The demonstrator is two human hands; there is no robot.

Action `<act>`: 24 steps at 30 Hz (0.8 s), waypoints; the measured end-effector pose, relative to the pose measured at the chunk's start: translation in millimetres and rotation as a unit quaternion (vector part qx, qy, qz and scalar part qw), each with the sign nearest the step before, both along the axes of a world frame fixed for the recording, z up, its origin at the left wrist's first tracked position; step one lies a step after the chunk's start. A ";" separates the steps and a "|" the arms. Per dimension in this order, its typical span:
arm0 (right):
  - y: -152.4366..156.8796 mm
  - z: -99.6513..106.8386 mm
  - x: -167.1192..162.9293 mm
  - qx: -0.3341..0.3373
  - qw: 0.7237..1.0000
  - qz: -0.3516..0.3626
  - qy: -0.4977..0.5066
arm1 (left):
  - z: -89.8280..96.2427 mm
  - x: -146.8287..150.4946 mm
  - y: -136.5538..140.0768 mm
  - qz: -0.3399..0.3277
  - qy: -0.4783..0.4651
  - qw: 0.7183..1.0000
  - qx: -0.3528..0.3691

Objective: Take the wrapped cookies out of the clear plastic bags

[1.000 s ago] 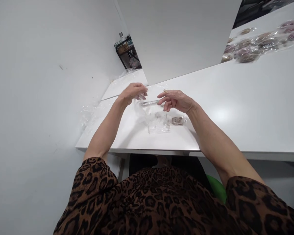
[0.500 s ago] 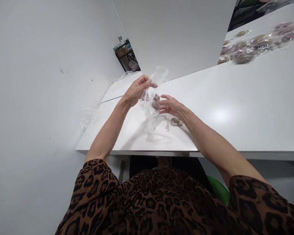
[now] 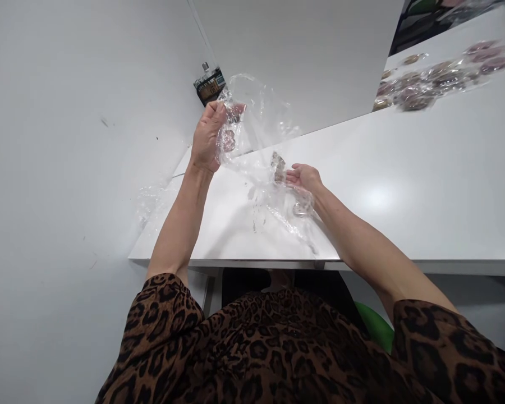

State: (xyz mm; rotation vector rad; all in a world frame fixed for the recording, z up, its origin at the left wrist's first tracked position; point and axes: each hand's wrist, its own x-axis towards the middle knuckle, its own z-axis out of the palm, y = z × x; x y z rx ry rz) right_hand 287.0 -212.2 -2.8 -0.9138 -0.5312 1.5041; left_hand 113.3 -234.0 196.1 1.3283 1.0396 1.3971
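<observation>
My left hand [image 3: 211,132] is raised over the table's left part, its fingers closed on a clear plastic bag [image 3: 261,106]. Pinkish and dark pieces [image 3: 229,140] show through the film beside that hand. The bag spreads out rightward and down to the tabletop. A brown-grey mottled piece [image 3: 278,166] appears in or behind the film, just left of my right hand [image 3: 303,178]. That hand has its fingers stretched out, palm partly up, close to the piece; whether they touch is unclear. Under the film near the right wrist lies another mottled piece [image 3: 302,209], partly hidden.
Several clear-wrapped pinkish and brown pieces [image 3: 421,90] lie at the far right of the white table [image 3: 404,168]. Loose clear film [image 3: 149,205] is at the left edge by the wall. Small dark crumbs or specks [image 3: 255,224] dot the tabletop. A dark shelf [image 3: 208,87] stands behind.
My left hand has moved up and left with the bag, which is now spread wide. My right hand has shifted slightly right, and film now covers the piece on the table.
</observation>
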 end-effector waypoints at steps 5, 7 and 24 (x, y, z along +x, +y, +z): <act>-2.0 6.8 3.9 -0.078 0.995 -0.057 0.023 | 14.8 8.6 -0.5 0.008 0.013 0.999 0.036; -4.6 11.3 2.9 -0.078 0.995 -0.059 0.020 | 20.1 11.0 0.2 0.015 0.006 0.999 0.045; -9.3 17.1 8.9 -0.025 0.997 -0.058 -0.039 | 69.9 -73.5 29.6 0.138 0.010 0.963 0.229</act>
